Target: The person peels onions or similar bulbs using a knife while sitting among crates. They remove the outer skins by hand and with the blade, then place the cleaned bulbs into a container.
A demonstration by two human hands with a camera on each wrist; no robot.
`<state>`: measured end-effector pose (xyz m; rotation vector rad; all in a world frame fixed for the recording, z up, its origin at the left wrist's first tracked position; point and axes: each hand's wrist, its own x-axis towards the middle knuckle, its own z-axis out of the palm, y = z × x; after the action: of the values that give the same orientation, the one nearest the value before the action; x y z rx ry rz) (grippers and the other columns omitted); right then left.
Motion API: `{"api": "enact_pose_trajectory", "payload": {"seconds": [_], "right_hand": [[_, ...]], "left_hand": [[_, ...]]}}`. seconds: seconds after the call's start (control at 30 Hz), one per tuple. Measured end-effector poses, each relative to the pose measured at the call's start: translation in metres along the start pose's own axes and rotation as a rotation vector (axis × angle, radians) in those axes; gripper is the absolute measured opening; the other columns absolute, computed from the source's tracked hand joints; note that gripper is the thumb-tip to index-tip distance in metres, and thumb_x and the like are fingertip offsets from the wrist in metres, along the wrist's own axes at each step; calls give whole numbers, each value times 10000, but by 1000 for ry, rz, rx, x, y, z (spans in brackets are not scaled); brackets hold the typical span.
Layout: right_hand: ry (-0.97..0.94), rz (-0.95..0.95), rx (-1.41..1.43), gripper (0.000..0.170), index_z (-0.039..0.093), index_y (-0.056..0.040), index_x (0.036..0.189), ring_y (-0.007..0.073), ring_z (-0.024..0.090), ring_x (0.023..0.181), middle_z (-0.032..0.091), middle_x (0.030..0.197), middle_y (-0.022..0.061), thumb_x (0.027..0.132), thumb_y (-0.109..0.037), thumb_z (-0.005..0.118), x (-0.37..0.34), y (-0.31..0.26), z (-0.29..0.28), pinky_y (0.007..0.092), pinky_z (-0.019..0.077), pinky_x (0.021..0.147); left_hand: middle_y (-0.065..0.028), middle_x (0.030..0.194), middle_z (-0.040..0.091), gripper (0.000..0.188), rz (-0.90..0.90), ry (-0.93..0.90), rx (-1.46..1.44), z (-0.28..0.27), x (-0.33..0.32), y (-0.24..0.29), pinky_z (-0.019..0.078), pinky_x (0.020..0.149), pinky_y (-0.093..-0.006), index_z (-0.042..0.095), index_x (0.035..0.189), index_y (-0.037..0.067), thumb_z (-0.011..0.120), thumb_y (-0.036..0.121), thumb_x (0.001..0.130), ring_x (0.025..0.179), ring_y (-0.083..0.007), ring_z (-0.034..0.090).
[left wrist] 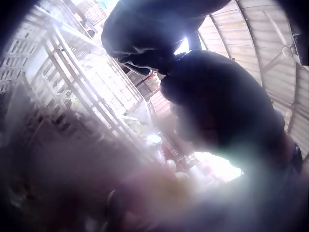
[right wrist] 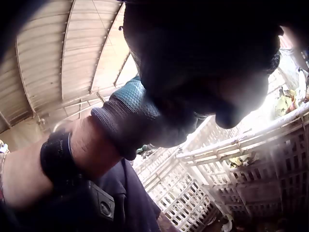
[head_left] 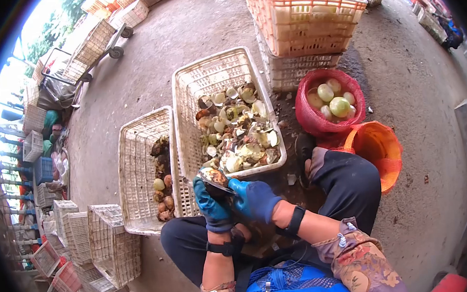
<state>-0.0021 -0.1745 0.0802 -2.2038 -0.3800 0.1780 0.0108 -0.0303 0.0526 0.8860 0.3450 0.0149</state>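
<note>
My gloved left hand (head_left: 212, 207) grips a brown-and-pale onion (head_left: 213, 176), holding it above the near end of the crate of peelings. Close against it on the right is my gloved right hand (head_left: 253, 197), which holds a knife (head_left: 222, 187). The thin grey blade lies across the lower side of the onion, and the handle is hidden in the glove. Both wrist views show the gloves dark and partly blurred. Cut tops, skins and peelings (head_left: 237, 129) fill much of the large white crate (head_left: 181, 95) in front of my hands.
Left of it, a smaller white crate (head_left: 130, 154) has several unpeeled onions (head_left: 166, 198). To the right, a red mesh-lined tub (head_left: 303, 107) contains pale peeled onions (head_left: 339, 106), beside an orange bucket (head_left: 379, 153). Stacked crates (head_left: 306, 30) stand behind; more crates (head_left: 112, 243) are at left.
</note>
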Motion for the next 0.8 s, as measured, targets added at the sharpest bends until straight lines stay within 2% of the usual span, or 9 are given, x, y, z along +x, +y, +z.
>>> {"api": "enact_pose_trajectory", "payload": {"seconds": [0.17,0.27,0.37,0.47,0.5,0.53,0.6,0.7,0.8], "right_hand": [[-62,65,-68,378,529,-74,1209,385,672,806,684,894,201,857,-199,584,2,-2,4,494,525,689],[-84,144,-87,358,532,-74,1190,385,677,822,688,913,201,855,-190,575,6,-10,0,489,533,703],[-122,234,-125,344,534,-73,1172,385,681,841,691,932,201,851,-189,575,12,-19,-11,485,537,718],[-150,257,-148,348,533,-67,1171,387,678,854,689,949,208,849,-191,575,18,-19,-14,487,536,731],[-154,259,-150,352,531,-64,1173,389,677,858,688,954,212,848,-191,575,17,-17,-13,488,535,735],[-107,252,-89,345,533,-62,1165,391,675,862,687,953,215,847,-189,576,16,-14,-11,488,535,737],[-18,230,33,331,535,-59,1147,397,670,869,683,949,221,845,-187,577,13,-8,-1,487,533,740],[-34,145,146,308,540,-61,1125,406,664,868,678,930,225,842,-177,579,19,7,12,490,529,730],[-94,136,-19,334,536,-70,1151,400,667,844,676,904,223,839,-175,587,19,7,-1,501,524,711]], "left_hand": [[-59,1133,592,447,156,78,107,-1,-2,-6,489,897,-358,550,1233,96,483,456,977,1014,-207,588],[-67,1132,574,394,259,3,322,17,-12,6,481,900,-347,544,1213,69,465,381,987,1020,-183,572],[-73,1126,561,351,318,-22,392,19,-12,9,473,906,-341,536,1185,39,454,316,986,1021,-172,559],[-85,1158,556,356,372,35,534,15,-13,3,463,932,-339,522,1211,15,465,280,979,1055,-189,559],[-88,1170,555,366,480,17,663,14,-13,2,460,941,-342,516,1227,12,473,273,973,1062,-195,561],[-90,1182,554,378,592,-1,788,14,-11,0,457,951,-345,511,1243,9,481,266,968,1070,-200,563],[-97,1206,555,404,604,-25,750,12,-11,1,455,967,-359,503,1277,18,499,260,953,1090,-214,566],[-103,1237,561,436,318,-67,319,13,-13,5,457,984,-391,503,1312,52,525,264,931,1119,-235,569],[-97,1251,567,443,131,-106,74,-7,-4,4,462,991,-413,514,1316,79,538,265,915,1133,-250,569]]}}
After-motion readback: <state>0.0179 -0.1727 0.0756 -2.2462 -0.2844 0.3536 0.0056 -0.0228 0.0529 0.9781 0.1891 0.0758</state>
